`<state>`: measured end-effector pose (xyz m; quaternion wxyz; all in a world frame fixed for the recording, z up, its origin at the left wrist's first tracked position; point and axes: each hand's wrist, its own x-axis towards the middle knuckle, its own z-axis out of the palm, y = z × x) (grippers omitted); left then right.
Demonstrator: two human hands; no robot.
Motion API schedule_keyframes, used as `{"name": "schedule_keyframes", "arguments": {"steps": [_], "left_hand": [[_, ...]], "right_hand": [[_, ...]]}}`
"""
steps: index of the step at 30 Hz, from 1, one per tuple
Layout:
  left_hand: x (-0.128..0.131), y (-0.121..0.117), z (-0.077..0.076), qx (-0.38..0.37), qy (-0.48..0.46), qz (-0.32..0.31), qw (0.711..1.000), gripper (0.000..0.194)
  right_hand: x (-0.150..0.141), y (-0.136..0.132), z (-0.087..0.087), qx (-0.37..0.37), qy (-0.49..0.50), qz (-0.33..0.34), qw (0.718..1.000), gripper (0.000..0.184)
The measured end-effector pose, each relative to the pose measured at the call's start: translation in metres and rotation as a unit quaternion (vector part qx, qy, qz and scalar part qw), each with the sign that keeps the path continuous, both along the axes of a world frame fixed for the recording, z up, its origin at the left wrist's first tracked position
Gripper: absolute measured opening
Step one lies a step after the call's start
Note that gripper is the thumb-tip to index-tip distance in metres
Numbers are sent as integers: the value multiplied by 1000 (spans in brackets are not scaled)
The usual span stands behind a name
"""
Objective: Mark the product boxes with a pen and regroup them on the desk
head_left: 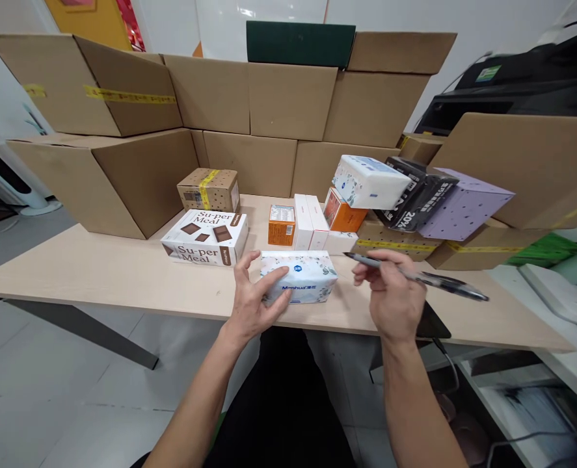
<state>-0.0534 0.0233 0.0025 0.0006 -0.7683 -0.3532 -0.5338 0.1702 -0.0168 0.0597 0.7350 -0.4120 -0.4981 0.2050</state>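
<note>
A white tissue pack [312, 279] with blue lettering and a flower print lies near the table's front edge. My left hand [255, 292] grips its left end, fingers across the front and top. To the right of the pack, my right hand [396, 292] holds a pen [444, 284] above the table, its tip pointing left toward the pack. Left of the pack lies a white and brown Su-per Meal box [205, 238]. Just behind the pack stand an orange box [281, 225] and slim white boxes [311, 221].
Stacked cardboard boxes [136, 175] wall in the left and back of the table [122, 273]. At the right, another tissue pack [370, 181], a black package [417, 195] and a lilac box [466, 205] are piled up. A dark flat object [434, 323] lies at the front right edge.
</note>
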Motion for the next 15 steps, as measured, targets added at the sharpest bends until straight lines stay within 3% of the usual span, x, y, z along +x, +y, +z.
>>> {"name": "schedule_keyframes", "arguments": {"steps": [3,6,10,15], "left_hand": [[6,2,1,0,13,5,1000,30],[7,3,-1,0,7,5,1000,27],[6,2,-3,-8,2,1,1000,26],[7,1,-4,-16,-8,-2,1000,25]], "right_hand": [[-25,11,15,-38,-53,73,995,18],[-37,22,15,-70,-152,116,979,21],[-40,30,10,-95,-254,100,957,23],[-38,30,11,-99,-263,82,956,27]]}}
